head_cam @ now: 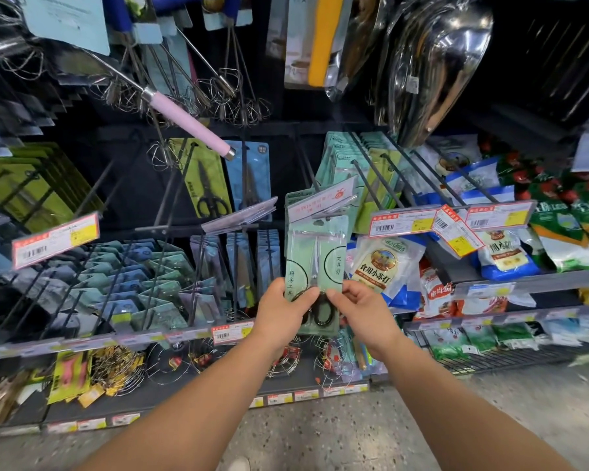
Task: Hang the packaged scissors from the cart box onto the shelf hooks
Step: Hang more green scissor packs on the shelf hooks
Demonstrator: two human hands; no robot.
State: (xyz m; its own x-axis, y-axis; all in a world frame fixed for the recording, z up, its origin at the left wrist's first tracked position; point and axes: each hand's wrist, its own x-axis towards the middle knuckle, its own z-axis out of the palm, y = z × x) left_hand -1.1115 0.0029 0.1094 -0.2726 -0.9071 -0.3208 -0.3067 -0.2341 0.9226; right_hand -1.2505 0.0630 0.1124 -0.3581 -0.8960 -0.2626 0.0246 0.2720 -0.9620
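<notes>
Step in hand: hanging, not picking. Both hands are holding one packaged scissors card [315,266] up at the shelf, mid-frame, in front of the hook [332,207] with the tilted price tag [322,198]. Left hand [281,309] is pinching the card's lower left edge, thumb on the front; right hand [363,309] is pinching the lower right, fingers curled round the edge by the black scissor handles. So each grip is narrow and closed on the card. The card's top hole looks to be sitting at or just under the hook tip, behind the tag; can't tell if it's threaded yet. More green cards are hanging further back on the same hook. Next move, as I'm reading it: keeping the card level, lining the hole on the hook tip under the tag, sliding it back toward the rest, then releasing. Cart box isn't in view.
</notes>
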